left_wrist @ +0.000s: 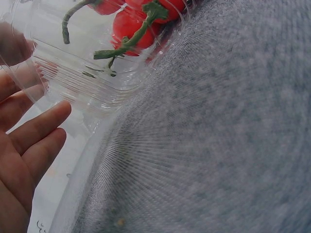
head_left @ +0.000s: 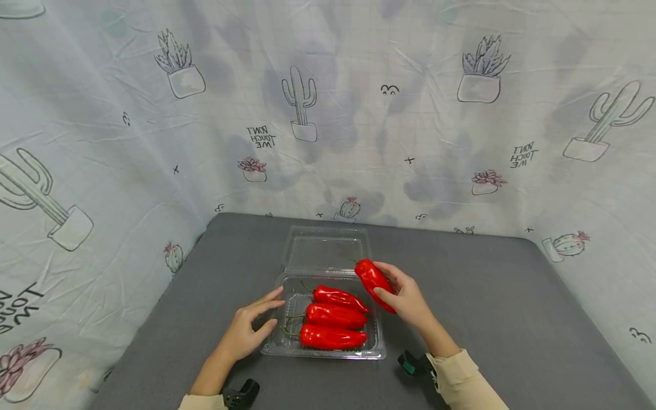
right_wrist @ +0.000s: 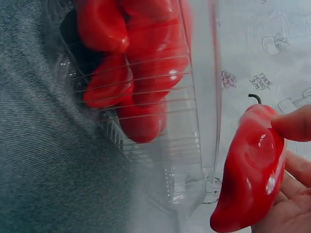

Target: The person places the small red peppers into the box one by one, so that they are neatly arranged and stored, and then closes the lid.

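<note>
A red pepper [head_left: 370,277] with a green stem is held in my right hand [head_left: 408,297], between thumb and fingers, over the right side of a clear plastic container [head_left: 379,341]. In the right wrist view the held pepper [right_wrist: 255,170] points its stem upward. Three red peppers [head_left: 335,315] lie side by side in the container, stems to the left. My left hand [head_left: 247,330] is at the container's left edge with fingers extended; in the left wrist view its fingers [left_wrist: 46,126] are beside the ribbed clear wall, and contact is hard to tell.
The container's clear lid [head_left: 328,250] lies folded back behind it on the grey table [head_left: 461,285]. A pale cloth printed with cacti [head_left: 353,114] hangs behind and along the sides of the table. A dark device [head_left: 414,363] sits at my right wrist, another [head_left: 243,393] at my left.
</note>
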Tool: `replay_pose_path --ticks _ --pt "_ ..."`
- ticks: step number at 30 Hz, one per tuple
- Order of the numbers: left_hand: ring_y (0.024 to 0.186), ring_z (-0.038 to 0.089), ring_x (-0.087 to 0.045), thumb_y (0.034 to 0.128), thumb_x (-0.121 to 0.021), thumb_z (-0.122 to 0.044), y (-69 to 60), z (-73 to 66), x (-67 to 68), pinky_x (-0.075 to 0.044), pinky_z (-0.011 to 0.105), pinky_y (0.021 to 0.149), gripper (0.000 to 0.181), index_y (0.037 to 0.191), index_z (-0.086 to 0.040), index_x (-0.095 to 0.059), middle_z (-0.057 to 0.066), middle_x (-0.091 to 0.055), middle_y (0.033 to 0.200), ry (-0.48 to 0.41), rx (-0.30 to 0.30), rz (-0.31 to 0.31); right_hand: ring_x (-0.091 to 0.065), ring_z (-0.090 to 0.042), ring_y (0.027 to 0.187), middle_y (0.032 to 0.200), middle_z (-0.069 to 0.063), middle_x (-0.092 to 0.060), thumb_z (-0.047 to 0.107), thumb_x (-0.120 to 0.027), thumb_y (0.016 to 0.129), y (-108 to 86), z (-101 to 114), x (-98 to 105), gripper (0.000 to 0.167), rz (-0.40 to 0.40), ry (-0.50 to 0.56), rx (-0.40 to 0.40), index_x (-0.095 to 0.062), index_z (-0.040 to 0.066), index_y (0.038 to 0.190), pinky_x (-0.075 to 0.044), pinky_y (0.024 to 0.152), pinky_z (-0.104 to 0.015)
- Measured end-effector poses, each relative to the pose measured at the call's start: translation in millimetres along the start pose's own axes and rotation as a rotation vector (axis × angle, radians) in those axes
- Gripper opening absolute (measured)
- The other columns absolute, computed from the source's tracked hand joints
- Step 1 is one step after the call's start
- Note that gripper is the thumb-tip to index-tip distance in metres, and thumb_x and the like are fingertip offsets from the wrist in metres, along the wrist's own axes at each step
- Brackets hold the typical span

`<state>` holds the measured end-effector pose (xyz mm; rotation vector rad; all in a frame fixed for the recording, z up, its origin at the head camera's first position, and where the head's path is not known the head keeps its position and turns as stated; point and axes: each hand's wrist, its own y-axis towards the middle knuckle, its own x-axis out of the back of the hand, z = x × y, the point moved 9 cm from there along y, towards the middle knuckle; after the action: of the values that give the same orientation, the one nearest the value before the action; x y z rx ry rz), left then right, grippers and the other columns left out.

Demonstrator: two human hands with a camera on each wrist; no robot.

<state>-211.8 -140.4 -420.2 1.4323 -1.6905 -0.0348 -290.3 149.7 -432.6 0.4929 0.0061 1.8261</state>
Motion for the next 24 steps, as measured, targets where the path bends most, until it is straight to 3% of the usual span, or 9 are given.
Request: replay_pose_path --ticks 10,18,22,24 --pt "0.112 0.042 -0.058 0.0764 -0.069 0.008 0.1 0.3 0.2 -0.052 0.033 0.089 0.036 0.111 -0.001 -0.067 0.022 -0.058 0.130 -0.002 -0.001 -0.005 -0.061 -0.032 0.103 0.124 -0.021 -0.059 0.010 -0.065 0.088 12.8 7.1 -15.5 0.050 0.127 -0.041 0.040 -0.049 0.002 0.134 -0.053 0.082 -0.027" --pt "0.113 0.042 -0.058 0.0765 -0.069 0.008 -0.2 0.4 0.4 -0.051 0.030 0.091 0.035 0.111 -0.001 -0.067 0.023 -0.058 0.128 0.002 0.008 -0.004 -0.062 -0.027 0.102 0.128 -0.017 -0.058 0.010 -0.065 0.089 24.1 9.5 -32.8 0.051 0.210 -0.057 0.022 -0.048 0.005 0.136 -0.052 0.079 -0.025" --pt "0.113 0.041 -0.058 0.0766 -0.068 0.008 0.2 0.6 0.2 -0.050 0.028 0.092 0.036 0.111 -0.001 -0.067 0.024 -0.058 0.128 -0.004 0.002 -0.005 -0.063 -0.029 0.099 0.126 -0.021 -0.058 0.002 -0.062 0.089 24.1 34.1 -40.5 0.048 0.247 -0.089 0.025 -0.047 -0.001 0.135 -0.053 0.080 -0.030" --pt "0.113 0.041 -0.058 0.0765 -0.068 0.008 -1.9 7.8 -2.2 -0.051 0.030 0.091 0.036 0.111 -0.001 -0.067 0.025 -0.057 0.128 -0.003 0.003 -0.006 -0.063 -0.031 0.098 0.124 -0.023 -0.058 0.000 -0.061 0.089 24.0 45.6 -44.6 0.047 0.267 -0.105 0.026 -0.047 -0.004 0.134 -0.053 0.080 -0.033"
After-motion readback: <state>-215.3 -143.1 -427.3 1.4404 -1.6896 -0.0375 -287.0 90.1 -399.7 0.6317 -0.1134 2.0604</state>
